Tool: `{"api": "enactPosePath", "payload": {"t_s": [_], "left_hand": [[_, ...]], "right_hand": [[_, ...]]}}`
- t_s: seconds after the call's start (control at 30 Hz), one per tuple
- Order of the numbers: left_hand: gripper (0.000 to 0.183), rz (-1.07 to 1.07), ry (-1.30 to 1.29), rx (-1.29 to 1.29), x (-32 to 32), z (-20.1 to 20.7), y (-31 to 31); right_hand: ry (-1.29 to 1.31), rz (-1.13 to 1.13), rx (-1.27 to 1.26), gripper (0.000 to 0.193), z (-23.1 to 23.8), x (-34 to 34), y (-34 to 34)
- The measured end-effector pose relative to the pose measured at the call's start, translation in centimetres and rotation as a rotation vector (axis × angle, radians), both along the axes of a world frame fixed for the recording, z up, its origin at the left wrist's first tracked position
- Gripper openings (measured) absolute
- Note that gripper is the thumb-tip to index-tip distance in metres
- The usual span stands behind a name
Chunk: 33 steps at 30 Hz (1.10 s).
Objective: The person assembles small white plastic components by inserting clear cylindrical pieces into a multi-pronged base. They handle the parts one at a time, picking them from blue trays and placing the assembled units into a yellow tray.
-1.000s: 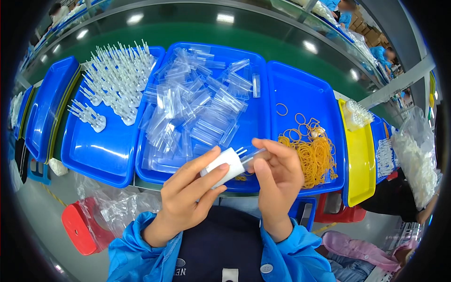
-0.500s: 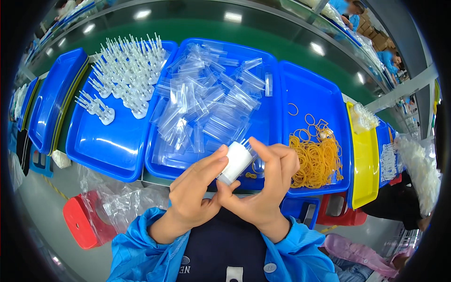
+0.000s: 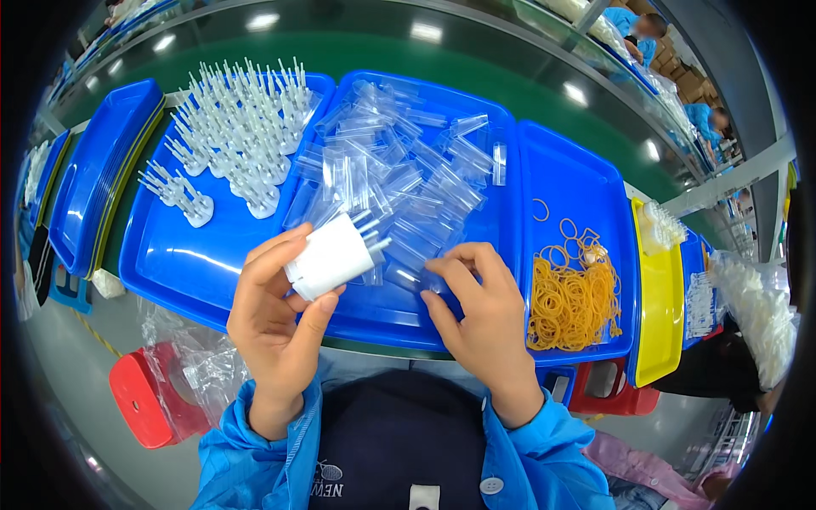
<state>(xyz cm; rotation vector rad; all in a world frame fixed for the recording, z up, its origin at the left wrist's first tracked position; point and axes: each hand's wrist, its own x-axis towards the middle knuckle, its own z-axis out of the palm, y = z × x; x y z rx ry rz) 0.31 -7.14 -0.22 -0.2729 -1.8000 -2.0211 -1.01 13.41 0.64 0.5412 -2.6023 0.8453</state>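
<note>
My left hand (image 3: 276,310) is closed round a white cylinder (image 3: 334,257), tilted, with several thin pale prongs sticking out of its right end. The cylinder is held above the near left part of the middle blue tray (image 3: 382,327). Over the same tray my right hand (image 3: 480,310) pinches a clear plastic sleeve (image 3: 432,279) between thumb and forefinger, its outline hard to see. Beyond both hands lies a loose heap of clear plastic sleeves (image 3: 365,161).
The left blue tray (image 3: 183,263) bears white pronged pieces (image 3: 242,119) standing upright. In the right blue tray (image 3: 565,170) are yellow rubber bands (image 3: 574,297). Stacked blue trays (image 3: 98,178) stand far left, a yellow tray (image 3: 659,306) right, a red stool (image 3: 153,399) below.
My hands have parted. The left has carried the white cylinder to the left and tilted it; the right has come away from it to the sleeves in the middle tray.
</note>
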Motion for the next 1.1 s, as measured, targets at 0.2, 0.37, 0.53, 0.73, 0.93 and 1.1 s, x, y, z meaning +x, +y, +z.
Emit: {"api": "enactPosePath", "payload": {"t_s": [0.2,0.37,0.53,0.73,0.93,1.1], "left_hand": [[0.043,-0.148,0.023,-0.005,0.1,0.0,0.1],[0.04,-0.185,0.017,-0.037,0.5,0.3,0.7],[0.039,-0.209,0.015,-0.07,0.8,0.7,1.3],[0.039,-0.259,0.014,-0.069,1.0,1.0,2.1],[0.039,-0.317,-0.02,-0.053,1.3,1.3,2.4],[0.039,-0.348,-0.013,-0.045,1.2,1.2,2.7]], "right_hand": [[-0.111,-0.036,0.074,0.023,0.4,0.5,-0.4],[-0.203,-0.059,-0.251,0.018,0.7,0.8,1.5],[-0.513,0.058,-0.905,0.024,2.3,2.5,3.4],[-0.409,0.113,-1.038,0.026,1.8,3.1,4.2],[-0.213,-0.014,-1.002,0.018,1.6,3.1,4.4],[-0.18,-0.026,-1.088,0.016,1.6,3.1,4.0]]}}
